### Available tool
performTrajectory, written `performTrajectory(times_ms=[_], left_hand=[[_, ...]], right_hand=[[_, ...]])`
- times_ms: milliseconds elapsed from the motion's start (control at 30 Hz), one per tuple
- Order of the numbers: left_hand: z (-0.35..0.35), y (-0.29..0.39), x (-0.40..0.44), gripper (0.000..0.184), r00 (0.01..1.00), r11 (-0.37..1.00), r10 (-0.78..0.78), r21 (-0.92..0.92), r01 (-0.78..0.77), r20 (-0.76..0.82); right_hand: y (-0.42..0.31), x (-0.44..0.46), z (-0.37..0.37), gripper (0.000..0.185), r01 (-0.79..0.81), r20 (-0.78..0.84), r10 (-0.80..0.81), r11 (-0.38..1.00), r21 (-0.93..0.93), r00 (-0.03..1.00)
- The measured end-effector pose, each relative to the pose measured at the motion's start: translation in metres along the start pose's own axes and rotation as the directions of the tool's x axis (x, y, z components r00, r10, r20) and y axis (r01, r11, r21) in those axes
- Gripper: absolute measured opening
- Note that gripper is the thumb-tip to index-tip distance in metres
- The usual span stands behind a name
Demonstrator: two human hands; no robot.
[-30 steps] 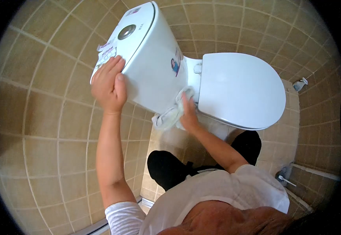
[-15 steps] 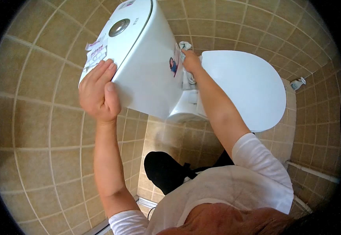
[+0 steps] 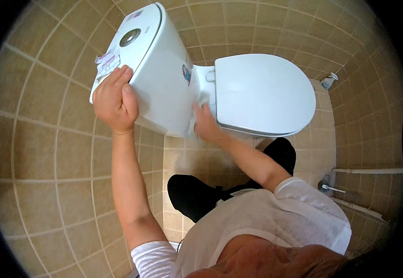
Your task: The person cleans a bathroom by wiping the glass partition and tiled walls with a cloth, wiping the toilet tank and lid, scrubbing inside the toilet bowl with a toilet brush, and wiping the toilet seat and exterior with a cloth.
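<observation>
My left hand [image 3: 116, 101] rests on the near corner of the toilet tank [image 3: 162, 85], its palm on the edge and its fingers lying over the lid. My right hand [image 3: 206, 124] holds a pale cloth [image 3: 192, 127], partly hidden and blurred, against the lower front of the tank beside the seat hinge. The closed toilet lid [image 3: 264, 92] lies just right of that hand. On the tank top are a round flush button [image 3: 130, 37] and a torn paper label [image 3: 108, 60]; a small picture sticker [image 3: 186, 73] is on its front.
A white spray bottle [image 3: 329, 81] stands by the wall at the right. A white-handled brush [image 3: 333, 188] is lower right, near pipes [image 3: 368, 171] along the wall. Tiled wall [image 3: 48, 139] fills the left side. My knees in black [image 3: 187, 197] are below the toilet.
My right hand has come down with the cloth from the far side of the tank front to its near lower part. My left hand stays on the tank corner. The view has shifted.
</observation>
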State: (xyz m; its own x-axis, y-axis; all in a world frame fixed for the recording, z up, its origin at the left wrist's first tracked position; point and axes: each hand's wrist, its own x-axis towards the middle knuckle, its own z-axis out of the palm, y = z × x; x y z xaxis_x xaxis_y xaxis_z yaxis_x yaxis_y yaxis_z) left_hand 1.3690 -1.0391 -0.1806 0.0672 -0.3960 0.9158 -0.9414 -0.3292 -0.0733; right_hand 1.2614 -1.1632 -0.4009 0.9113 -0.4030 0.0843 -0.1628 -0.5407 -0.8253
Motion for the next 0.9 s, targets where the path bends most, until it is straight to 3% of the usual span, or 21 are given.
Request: performTrajectory(times_ms=[67, 100, 167, 233, 267, 300, 367, 433, 500, 567, 800, 867, 900], left_hand=[[-0.001, 0.002, 0.001, 0.019, 1.000, 1.000, -0.004, 0.004, 0.004, 0.002], [-0.003, 0.003, 0.001, 0.022, 0.999, 1.000, -0.006, 0.015, 0.006, 0.037], [-0.004, 0.003, 0.002, 0.024, 0.997, 1.000, -0.004, 0.020, 0.002, 0.074], [-0.004, 0.003, 0.002, 0.025, 0.997, 1.000, -0.018, -0.005, 0.019, 0.079], [-0.004, 0.003, 0.001, 0.025, 0.996, 1.000, -0.022, -0.012, 0.023, 0.083], [-0.003, 0.002, 0.002, 0.023, 0.998, 1.000, -0.007, 0.006, 0.006, 0.060], [-0.001, 0.001, 0.001, 0.023, 0.999, 1.000, 0.000, 0.004, 0.000, 0.033], [0.000, 0.003, 0.002, 0.023, 1.000, 1.000, 0.000, -0.005, 0.001, 0.019], [-0.001, 0.005, 0.002, 0.025, 1.000, 1.000, -0.006, 0.009, 0.006, 0.028], [-0.002, 0.006, 0.001, 0.025, 0.999, 1.000, -0.013, 0.019, 0.012, 0.045], [-0.001, 0.004, -0.001, 0.033, 0.995, 0.999, -0.051, -0.007, 0.052, 0.090], [-0.002, 0.006, -0.002, 0.034, 0.993, 0.997, -0.071, 0.036, 0.067, 0.096], [-0.003, 0.006, -0.002, 0.035, 0.991, 0.997, -0.076, 0.042, 0.072, 0.114]], right_hand=[[0.018, -0.043, 0.011, 0.058, 0.178, 0.223, -0.173, 0.984, -0.001, 0.959], [0.021, -0.052, 0.006, 0.058, 0.179, 0.213, -0.174, 0.984, -0.005, 0.961], [0.024, -0.064, -0.009, 0.049, 0.096, 0.346, -0.193, 0.956, 0.277, 0.918], [-0.010, -0.057, -0.082, 0.043, -0.043, 0.307, -0.007, 0.987, 0.155, 0.952], [0.014, -0.050, -0.104, 0.045, 0.105, 0.139, -0.175, 0.908, 0.405, 0.975], [0.011, -0.048, -0.135, 0.052, 0.126, 0.010, -0.141, 0.910, 0.396, 0.990], [0.002, -0.048, -0.202, 0.048, 0.188, -0.059, -0.179, 0.942, 0.279, 0.982], [0.023, -0.044, -0.211, 0.049, 0.201, -0.053, -0.195, 0.961, 0.188, 0.979], [0.065, -0.045, -0.178, 0.053, 0.208, 0.205, -0.154, 0.938, -0.276, 0.967], [0.040, -0.060, -0.160, 0.063, 0.384, 0.380, -0.167, 0.684, -0.620, 0.910], [0.046, 0.027, -0.121, 0.062, 0.463, 0.413, -0.255, 0.692, -0.554, 0.874], [0.053, 0.059, -0.113, 0.052, 0.410, 0.253, -0.323, 0.719, -0.561, 0.912], [0.056, 0.073, -0.112, 0.052, 0.403, 0.248, -0.318, 0.723, -0.562, 0.915]])
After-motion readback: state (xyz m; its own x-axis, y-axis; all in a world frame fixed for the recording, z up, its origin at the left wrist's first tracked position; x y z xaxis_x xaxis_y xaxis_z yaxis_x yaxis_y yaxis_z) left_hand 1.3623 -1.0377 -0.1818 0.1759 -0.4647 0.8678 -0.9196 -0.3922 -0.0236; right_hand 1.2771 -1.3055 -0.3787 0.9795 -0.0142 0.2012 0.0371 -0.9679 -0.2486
